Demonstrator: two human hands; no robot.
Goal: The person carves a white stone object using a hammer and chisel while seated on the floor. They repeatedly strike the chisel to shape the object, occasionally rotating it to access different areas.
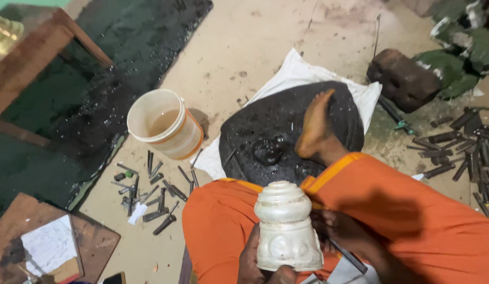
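Holding one white dome (286, 226), one bucket (164, 124)

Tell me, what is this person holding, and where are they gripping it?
The left hand grips the white domed metal piece by its wide bottom end. The right hand holds a thin dark tool near its upper end.

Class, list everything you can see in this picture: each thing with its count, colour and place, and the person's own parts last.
domed vessel: one, silvery white, bottom centre, held over the lap
thin tool: one, dark, in the right hand
bucket: one, cream, on the floor left of centre
small metal tools: many, dark, scattered below the bucket
more tools: many, dark, right edge
dark pad: one, black, on a white cloth
foot: one, resting on the pad
left hand: grips the vessel
right hand: holds the tool
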